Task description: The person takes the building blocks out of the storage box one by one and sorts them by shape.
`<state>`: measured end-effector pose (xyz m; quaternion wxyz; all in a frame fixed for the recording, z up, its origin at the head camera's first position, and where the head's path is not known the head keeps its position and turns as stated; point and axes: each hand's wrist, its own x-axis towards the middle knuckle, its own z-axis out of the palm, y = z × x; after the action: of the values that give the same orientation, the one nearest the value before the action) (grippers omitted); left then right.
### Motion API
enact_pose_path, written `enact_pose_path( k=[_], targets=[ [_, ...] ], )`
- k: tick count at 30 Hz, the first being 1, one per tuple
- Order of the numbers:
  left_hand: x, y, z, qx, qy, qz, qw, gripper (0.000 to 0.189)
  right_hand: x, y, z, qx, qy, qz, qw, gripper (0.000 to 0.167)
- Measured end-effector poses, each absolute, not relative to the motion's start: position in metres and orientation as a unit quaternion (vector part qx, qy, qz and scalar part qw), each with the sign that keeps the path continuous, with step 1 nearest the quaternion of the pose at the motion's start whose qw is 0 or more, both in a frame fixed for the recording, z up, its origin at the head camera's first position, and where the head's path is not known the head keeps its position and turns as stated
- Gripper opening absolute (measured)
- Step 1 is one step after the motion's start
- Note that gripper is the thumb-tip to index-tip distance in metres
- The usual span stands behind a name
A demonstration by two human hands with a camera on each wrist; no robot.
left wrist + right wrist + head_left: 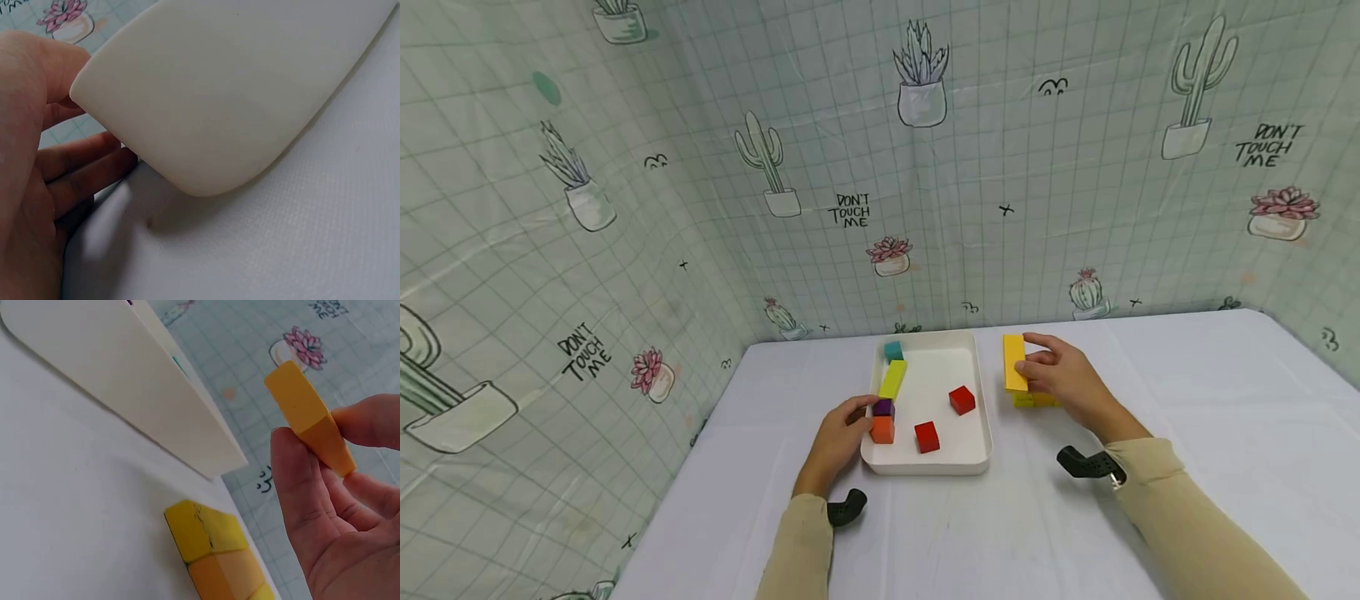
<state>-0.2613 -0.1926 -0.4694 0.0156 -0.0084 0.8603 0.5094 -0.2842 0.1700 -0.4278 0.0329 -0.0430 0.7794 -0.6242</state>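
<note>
My right hand (pixel 1064 379) pinches a long yellow-orange block (pixel 1014 362) between thumb and fingers, raised beside the white tray (pixel 927 468). Below it on the table lie yellow and orange blocks (pixel 209 534), partly hidden by the hand in the head view. At the tray's left side, my left hand (pixel 835 437) reaches over the rim with thumb and forefinger, beside a purple block (pixel 883 407) and an orange block (pixel 883 430). Its other fingers (pixel 94 169) rest by the outer wall. Whether those inner fingertips grip a block or the rim is hidden.
Inside the tray, a lime block (pixel 892 379) and a teal block (pixel 893 351) continue the left-hand row. Two red blocks, one nearer (pixel 927 437) and one farther right (pixel 962 400), lie apart. A cactus-print cloth (pixel 970 167) hangs behind the white table (pixel 955 542).
</note>
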Motion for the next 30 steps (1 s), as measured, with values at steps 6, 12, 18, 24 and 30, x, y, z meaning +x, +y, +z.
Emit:
enact_pose_path(
  k=[6,12,18,24,30],
  targets=[
    [-0.261,-0.193,-0.471,-0.003,0.860,0.510,0.017,0.035,-0.282,0.186,-0.429,-0.034,0.787,-0.615,0.036,0.073],
    [-0.260,-0.193,-0.470,0.003,0.861,0.509,0.009,0.036,-0.281,0.202,-0.430,-0.025,0.796,-0.604,0.029,0.072],
    [-0.258,-0.194,-0.469,0.003,0.858,0.513,0.010,0.036,-0.280,0.217,-0.432,-0.013,0.791,-0.611,0.015,0.073],
    [-0.261,-0.193,-0.466,-0.001,0.861,0.509,0.012,0.035,-0.278,0.231,-0.432,0.000,0.790,-0.613,-0.006,0.074],
    [-0.260,-0.193,-0.467,-0.005,0.862,0.506,0.015,0.035,-0.277,0.233,-0.433,0.021,0.794,-0.607,-0.009,0.074]
  ],
)
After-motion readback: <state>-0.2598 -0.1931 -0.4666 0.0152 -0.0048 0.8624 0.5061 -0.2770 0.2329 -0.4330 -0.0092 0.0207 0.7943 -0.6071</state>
